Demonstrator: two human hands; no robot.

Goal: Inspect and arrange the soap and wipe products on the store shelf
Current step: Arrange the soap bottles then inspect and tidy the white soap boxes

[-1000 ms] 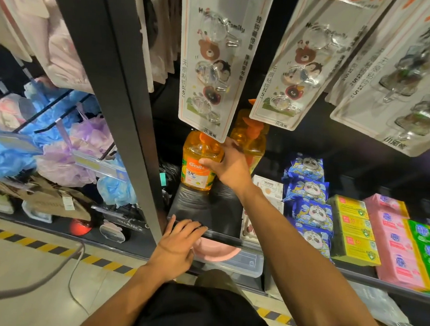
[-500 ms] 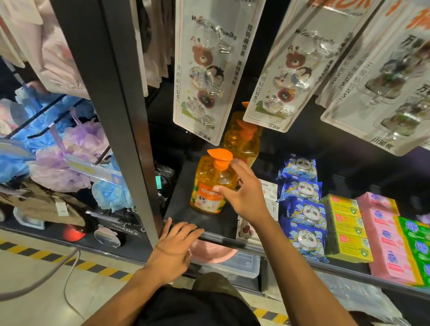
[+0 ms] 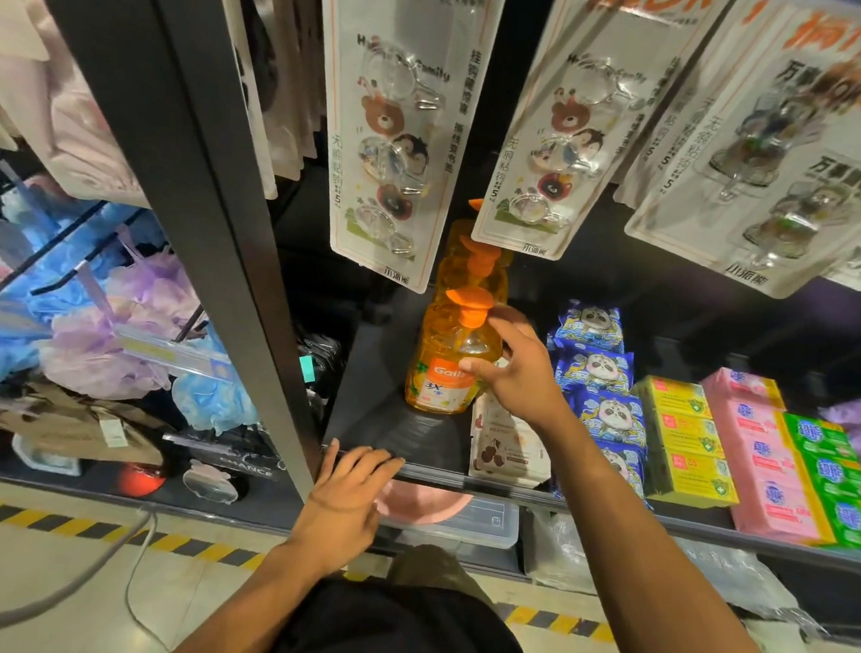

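Note:
An orange pump bottle of liquid soap stands upright on the black shelf, with more orange bottles in a row behind it. My right hand grips the front bottle from its right side, thumb on the label. My left hand rests with straight fingers on the shelf's front edge. To the right lie blue panda wipe packs, yellow soap boxes, pink soap packs and green soap packs. White cherry-print packs lie under my right wrist.
Hook cards hang low over the shelf and hide the rear bottles' tops. A black upright post divides off bath sponges on the left. A clear bin with a pink dish sits below the shelf.
The front soap bottle has come forward along the shelf under my right hand, which now holds it by the body. My left hand has stayed on the shelf edge.

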